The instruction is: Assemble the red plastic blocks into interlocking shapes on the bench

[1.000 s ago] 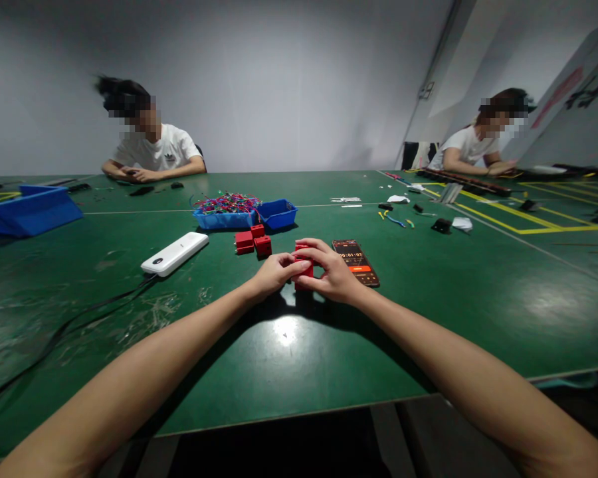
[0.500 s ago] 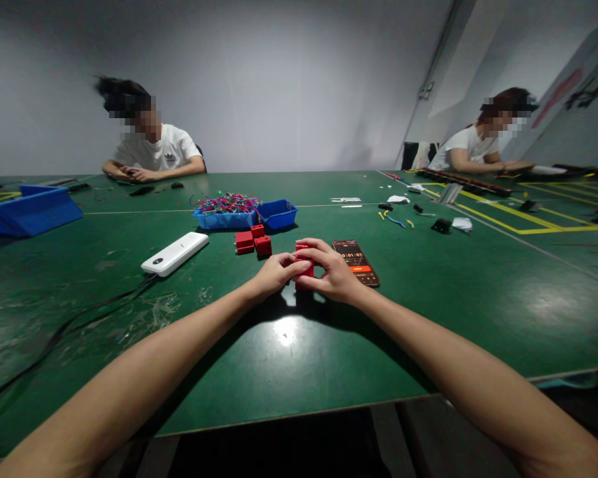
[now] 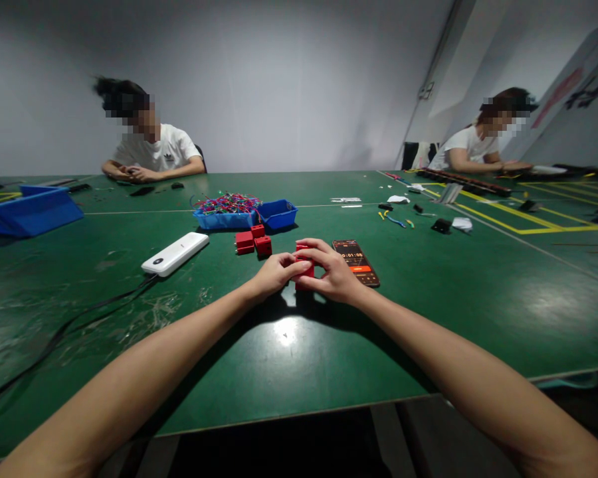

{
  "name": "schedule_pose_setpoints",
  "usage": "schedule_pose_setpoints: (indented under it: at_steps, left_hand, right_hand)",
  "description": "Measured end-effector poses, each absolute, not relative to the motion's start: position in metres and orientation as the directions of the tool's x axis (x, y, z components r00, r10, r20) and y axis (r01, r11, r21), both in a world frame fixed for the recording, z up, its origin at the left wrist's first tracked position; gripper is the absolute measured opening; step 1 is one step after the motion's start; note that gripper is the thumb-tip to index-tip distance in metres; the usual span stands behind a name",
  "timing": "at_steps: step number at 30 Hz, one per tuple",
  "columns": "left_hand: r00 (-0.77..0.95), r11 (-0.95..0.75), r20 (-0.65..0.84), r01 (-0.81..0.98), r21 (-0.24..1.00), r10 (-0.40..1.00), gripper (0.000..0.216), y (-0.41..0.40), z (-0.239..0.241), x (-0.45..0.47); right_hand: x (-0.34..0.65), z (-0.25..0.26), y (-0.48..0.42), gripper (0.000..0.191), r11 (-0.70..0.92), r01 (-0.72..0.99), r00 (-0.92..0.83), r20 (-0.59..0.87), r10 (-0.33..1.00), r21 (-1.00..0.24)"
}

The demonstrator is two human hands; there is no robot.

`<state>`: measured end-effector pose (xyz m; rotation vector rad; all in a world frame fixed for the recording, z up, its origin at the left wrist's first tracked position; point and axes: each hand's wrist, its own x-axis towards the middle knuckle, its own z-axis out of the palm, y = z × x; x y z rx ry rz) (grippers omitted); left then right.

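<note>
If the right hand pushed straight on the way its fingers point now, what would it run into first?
The right hand points leftward across the small red plastic block it grips, so beyond that block it would probably meet the left hand first; depth is hard to judge.

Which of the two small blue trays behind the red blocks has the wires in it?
The left small blue tray, heaped with coloured wires. The right small blue tray touching it shows no wires.

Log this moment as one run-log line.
left hand: grips red block | right hand: grips same block | phone: right of hands | loose red blocks: beyond left hand | surface: green table
</note>
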<state>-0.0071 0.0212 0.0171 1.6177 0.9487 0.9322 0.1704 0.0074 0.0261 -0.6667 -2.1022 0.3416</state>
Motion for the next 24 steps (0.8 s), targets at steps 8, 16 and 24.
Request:
schedule_pose_setpoints:
  at_steps: [8,16,24]
  left_hand:
    - [0.393,-0.206,0.138,0.136,0.969,0.909,0.043,0.023,0.017,-0.009]
    - [0.367,-0.199,0.146,0.113,0.973,0.919,0.044,0.023,0.012,-0.007]
    - [0.361,-0.198,0.16,0.072,0.977,0.919,0.048,0.024,0.004,-0.005]
  right_hand:
    - [0.169,0.026,0.009,0.04,0.819,0.335,-0.469,0.671,0.574,-0.467]
    - [0.169,0.023,0.009,0.042,0.829,0.341,-0.475,0.68,0.558,-0.443]
    - [0.173,0.016,0.016,0.047,0.847,0.364,-0.48,0.701,0.527,-0.387]
